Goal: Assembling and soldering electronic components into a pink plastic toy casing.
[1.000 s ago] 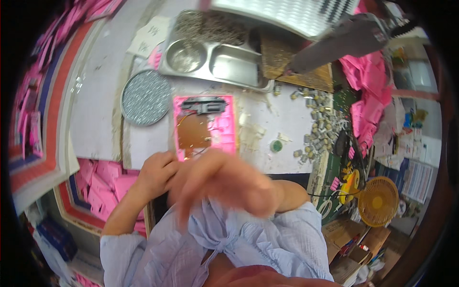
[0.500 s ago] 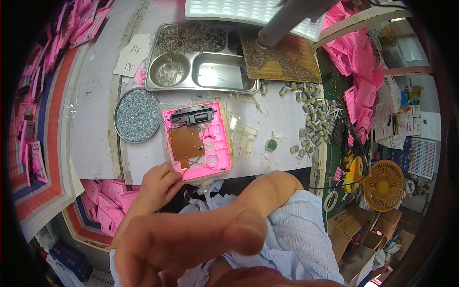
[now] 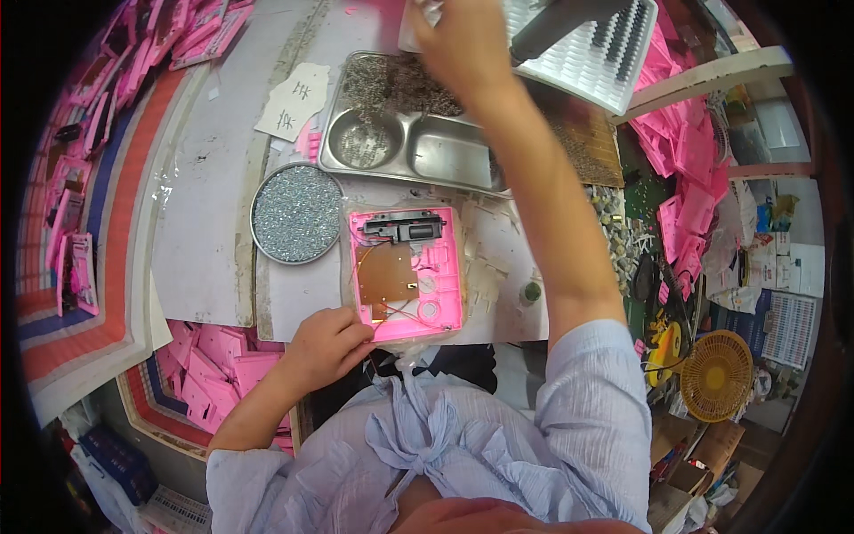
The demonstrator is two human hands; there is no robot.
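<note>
A pink plastic casing point(image 3: 449, 294) lies open side up on a clear plastic bag at the table's near edge. Inside it are a black plastic module point(image 3: 405, 227), a brown circuit board point(image 3: 388, 272) and thin wires. My left hand point(image 3: 331, 349) is closed at its near left corner, pinching the edge. My right hand point(image 3: 467, 49) is stretched far forward to the top of the view, beside a white ribbed tray point(image 3: 578, 58). Its fingertips are partly cut off and blurred, so whether they hold anything is unclear.
Left of the casing stands a round dish of small metal screws point(image 3: 297, 214). Behind is a steel compartment tray point(image 3: 356, 169) with dark small parts. Small metal cylinders point(image 3: 614, 214) lie right, partly behind my forearm. Pink casings point(image 3: 213, 365) are piled left and right. A grey pole point(image 3: 569, 27) slants overhead.
My right hand has gone from close in front of me to the far side of the table. My left hand stays at the casing's corner. The whole view has shifted slightly.
</note>
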